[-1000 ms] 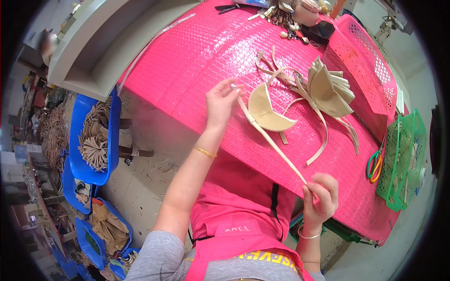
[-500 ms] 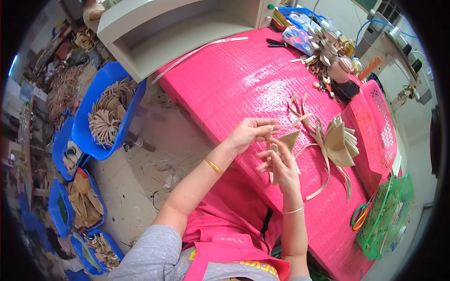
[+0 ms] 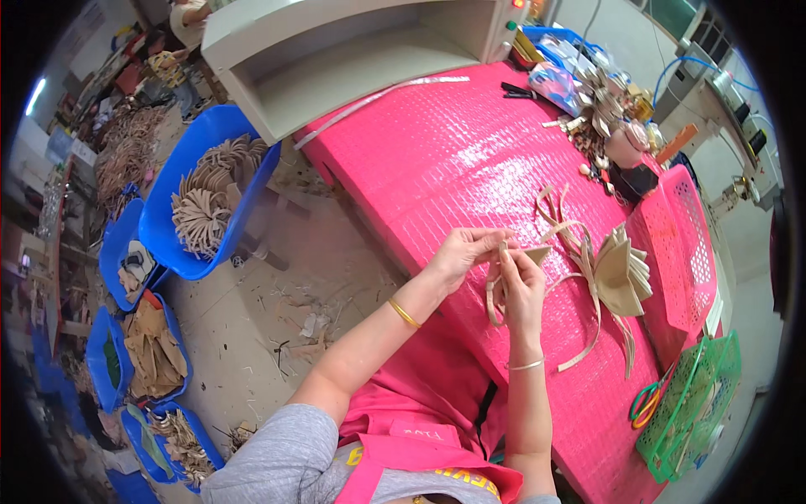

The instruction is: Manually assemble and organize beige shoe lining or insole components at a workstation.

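My left hand (image 3: 464, 250) and my right hand (image 3: 522, 284) meet above the near edge of a pink woven-mat table (image 3: 445, 160). Both pinch a tan folded leaf piece (image 3: 531, 254) with a long strip looping down beside my right palm. A stack of similar folded tan pieces (image 3: 620, 273) with trailing strips lies on the mat just right of my hands.
A pink basket (image 3: 684, 252) and a green basket (image 3: 693, 403) stand at the right. Small clutter (image 3: 600, 109) sits at the table's far end beside a grey machine housing (image 3: 361, 50). Blue tubs (image 3: 206, 197) of woven leaf pieces line the littered floor at left.
A second ago my hands were apart, stretching a long strip across the mat. They have come together, and the piece is now folded and held up between both hands.
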`<state>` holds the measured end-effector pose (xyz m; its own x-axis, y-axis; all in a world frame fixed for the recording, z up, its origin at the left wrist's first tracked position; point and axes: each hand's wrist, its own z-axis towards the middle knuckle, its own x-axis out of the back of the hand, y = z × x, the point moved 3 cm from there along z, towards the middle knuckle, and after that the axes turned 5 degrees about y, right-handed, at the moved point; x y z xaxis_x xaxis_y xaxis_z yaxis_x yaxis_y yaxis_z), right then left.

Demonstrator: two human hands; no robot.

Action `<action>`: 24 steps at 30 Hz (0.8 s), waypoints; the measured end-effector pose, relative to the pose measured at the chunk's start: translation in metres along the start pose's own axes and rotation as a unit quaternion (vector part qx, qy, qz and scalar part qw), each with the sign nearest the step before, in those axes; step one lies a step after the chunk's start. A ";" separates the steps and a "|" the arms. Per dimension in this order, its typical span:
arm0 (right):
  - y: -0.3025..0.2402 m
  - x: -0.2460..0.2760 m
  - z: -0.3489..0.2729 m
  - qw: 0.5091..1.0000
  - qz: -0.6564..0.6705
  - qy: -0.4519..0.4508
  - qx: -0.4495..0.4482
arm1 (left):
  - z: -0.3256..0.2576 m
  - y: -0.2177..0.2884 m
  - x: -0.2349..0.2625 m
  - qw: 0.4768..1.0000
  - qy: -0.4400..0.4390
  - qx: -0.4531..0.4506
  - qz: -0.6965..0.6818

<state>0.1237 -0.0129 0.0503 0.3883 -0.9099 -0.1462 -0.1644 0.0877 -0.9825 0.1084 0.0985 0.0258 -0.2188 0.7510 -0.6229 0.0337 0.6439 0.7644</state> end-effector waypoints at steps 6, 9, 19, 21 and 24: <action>-0.010 0.000 0.000 0.995 -0.079 0.032 0.056 | -0.004 -0.012 -0.002 0.999 0.010 -0.002 -0.035; -0.007 0.003 0.000 0.989 -0.102 -0.008 0.106 | -0.005 -0.008 -0.007 0.999 0.002 0.007 -0.049; -0.001 -0.002 -0.007 0.997 -0.059 -0.043 0.020 | -0.001 0.016 0.004 1.000 -0.020 -0.004 -0.007; -0.002 -0.001 0.000 0.993 -0.084 -0.041 0.078 | -0.003 0.015 -0.006 0.998 -0.058 0.003 0.029; -0.011 0.000 -0.008 0.995 -0.093 -0.024 0.037 | -0.003 0.021 -0.007 0.997 -0.072 0.007 0.026</action>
<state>0.1182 -0.0169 0.0622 0.4488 -0.8930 0.0345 -0.0199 -0.0486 -0.9986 0.1073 0.1062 0.0465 -0.0736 0.7964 -0.6002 0.0543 0.6042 0.7950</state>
